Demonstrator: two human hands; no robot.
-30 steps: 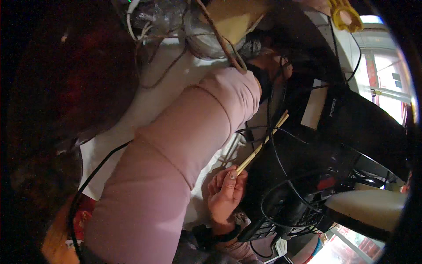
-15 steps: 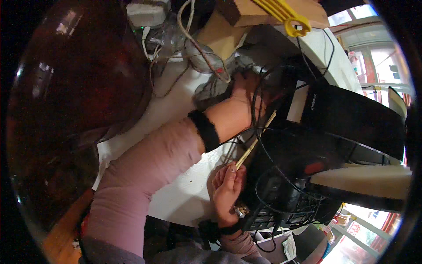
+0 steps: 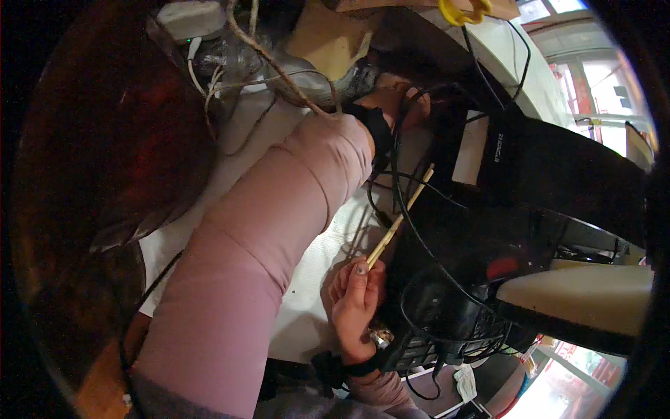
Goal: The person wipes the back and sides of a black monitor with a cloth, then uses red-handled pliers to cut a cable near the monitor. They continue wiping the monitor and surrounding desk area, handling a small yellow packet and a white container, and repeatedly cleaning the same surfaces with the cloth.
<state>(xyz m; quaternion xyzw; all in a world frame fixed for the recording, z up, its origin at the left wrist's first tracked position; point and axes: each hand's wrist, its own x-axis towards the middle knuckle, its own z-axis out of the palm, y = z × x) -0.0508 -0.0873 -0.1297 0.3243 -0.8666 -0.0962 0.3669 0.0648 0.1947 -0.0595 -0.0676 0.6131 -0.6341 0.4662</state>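
Note:
My left arm, in a pink sleeve with a black band at the wrist, stretches far across the white table. My left hand (image 3: 406, 101) is in shadow at the far end, behind black cables (image 3: 396, 153) and beside a black device (image 3: 551, 157) with a white label. Its fingers are too dark and covered to make out. Nearer to me, my right hand (image 3: 357, 297) is closed round the lower end of a pair of thin wooden chopsticks (image 3: 399, 220). They slant up and away along the edge of dark equipment.
A white power adapter (image 3: 190, 19), tangled cords and clear plastic wrapping lie at the far left. Behind them stands a tan cardboard piece (image 3: 331, 42). A yellow plastic handle (image 3: 464, 10) hangs over the far edge. A large dark glossy shape (image 3: 118, 140) fills the left side.
My left arm has reached farther away, its sleeve now covering more of the table and its hand farther back among the cables. My right hand still grips the chopsticks in nearly the same place.

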